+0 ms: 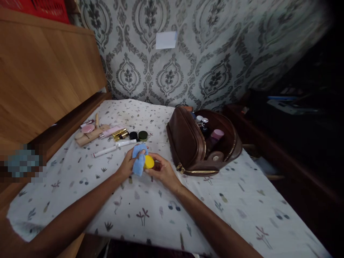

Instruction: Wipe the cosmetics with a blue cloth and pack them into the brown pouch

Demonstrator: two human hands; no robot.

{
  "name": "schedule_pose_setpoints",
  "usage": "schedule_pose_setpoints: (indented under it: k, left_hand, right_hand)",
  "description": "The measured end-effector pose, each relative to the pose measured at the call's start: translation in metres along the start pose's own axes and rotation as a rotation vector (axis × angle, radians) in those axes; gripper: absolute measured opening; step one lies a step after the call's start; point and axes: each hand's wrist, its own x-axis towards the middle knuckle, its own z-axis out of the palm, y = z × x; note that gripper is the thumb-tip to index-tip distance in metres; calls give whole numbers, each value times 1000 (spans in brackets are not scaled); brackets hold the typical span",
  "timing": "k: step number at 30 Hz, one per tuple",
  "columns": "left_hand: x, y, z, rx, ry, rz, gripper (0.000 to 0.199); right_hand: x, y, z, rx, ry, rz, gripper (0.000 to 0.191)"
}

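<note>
Evidently, at the far left of the white print-covered desk (158, 218), a round pink case (87, 128) sits beside a long beige tube (91, 137); the tube is best taken round its middle. Next come gold-coloured slim tubes (120, 135), smooth and probably slippery, then a dark round pot (143, 135), compact and likely firm at its sides.

Nearer the person, the left hand (127, 166) has its grip closed on a soft blue cloth (138, 165), which lies against the left side of a round yellow piece (149, 162). This piece is between the two hands, over the desk; it looks light, stiff and smooth. The right hand (165, 173) has its grip on the right edge; the rim appears the sound place to hold, with light pressure. Whether it is a lid or a whole container cannot be determined.

To the right stands an open brown leather-look bag (185, 132), apparently pliable and heavier when filled; support from below is advisable.
</note>
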Motion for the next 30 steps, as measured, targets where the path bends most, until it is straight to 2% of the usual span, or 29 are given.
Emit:
schedule_pose_setpoints:
  k: [4, 8, 13, 16, 21, 25, 30]
  left_hand:
    - [4, -1, -3, -49, -7, -19, 44]
    - [7, -3, -4, -120, -10, -48, 51]
    - [7, -2, -4, -127, -139, -128, 66]
    - [-2, 2, -3, 29, -180, -76, 66]
    - [-15, 4, -2, 398, -206, 52, 55]
    - [-16, 3, -1, 562, -243, 132, 51]
    - [-15, 7, -3, 723, -258, 151, 53]
  right_hand:
    - [-2, -3, 2, 58, -3, 17, 56]
    - [0, -5, 1, 163, 20, 42, 57]
    - [2, -6, 2, 311, 114, -23, 57]
    - [2, -7, 2, 297, 158, 16, 56]
    - [1, -7, -1, 149, 178, 97, 54]
    - [1, -8, -2, 117, 180, 116, 58]
    - [0, -13, -5, 113, 141, 156, 65]
